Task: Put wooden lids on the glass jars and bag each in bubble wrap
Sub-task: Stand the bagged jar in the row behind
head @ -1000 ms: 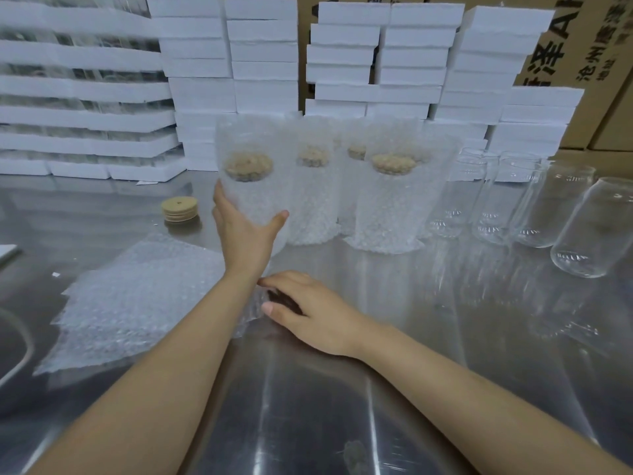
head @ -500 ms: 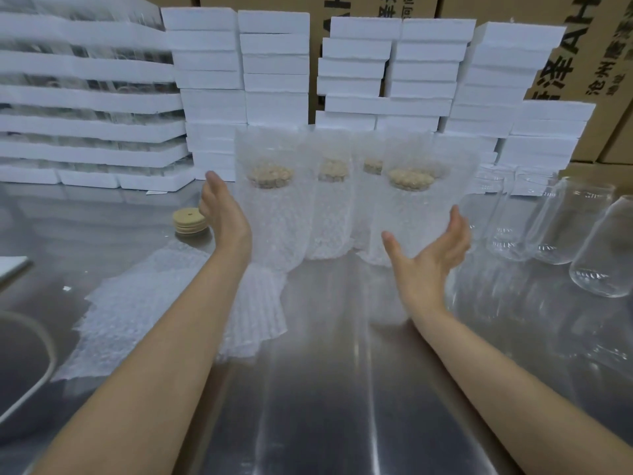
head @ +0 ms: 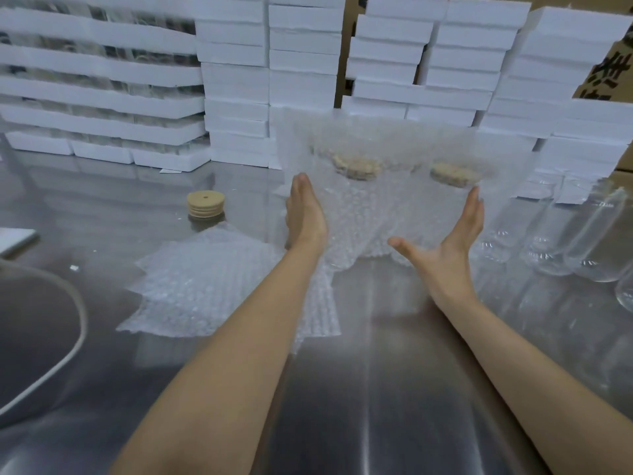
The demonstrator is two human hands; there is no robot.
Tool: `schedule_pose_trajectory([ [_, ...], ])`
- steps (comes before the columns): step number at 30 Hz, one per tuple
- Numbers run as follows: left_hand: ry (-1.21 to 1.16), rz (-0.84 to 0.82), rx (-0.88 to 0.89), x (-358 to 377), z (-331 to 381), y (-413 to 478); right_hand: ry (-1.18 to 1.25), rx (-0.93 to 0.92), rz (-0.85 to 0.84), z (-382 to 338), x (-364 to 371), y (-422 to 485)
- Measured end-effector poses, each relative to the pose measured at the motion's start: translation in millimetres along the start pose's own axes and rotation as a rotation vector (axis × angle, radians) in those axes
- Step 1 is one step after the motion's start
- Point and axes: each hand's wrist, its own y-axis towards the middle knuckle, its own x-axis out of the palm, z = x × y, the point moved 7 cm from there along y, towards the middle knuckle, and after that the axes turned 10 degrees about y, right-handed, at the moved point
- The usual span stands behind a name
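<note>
**Bagged jars bracketed, dead ahead**

Both hands are flat-fingered and gripping nothing. The left hand (head: 305, 214) lies edge-on along the left flank of the bagged jars (head: 376, 207). The right hand (head: 448, 241) is palm-in, just off their right side. The cluster stands upright on the counter (head: 376, 389) between them. Bare glass jars (head: 582, 241) sit further right, nearer the right hand; the wooden lids (head: 205, 203) are stacked to the left.

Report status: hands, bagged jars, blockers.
Left hand and right hand open, flanking bagged jars. Bare glass jars stand right, lid stack left. No blocker seen.
</note>
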Motion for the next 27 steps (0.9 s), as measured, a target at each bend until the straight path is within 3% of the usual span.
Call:
schedule_pose_trajectory([
  [14,0.179,0.118,0.05,20,-4,11,-0.068,0.007,0.071,34,11,38],
  [27,-0.012,0.092,-0.032,21,-16,95,-0.032,0.107,0.069,51,76,76],
])
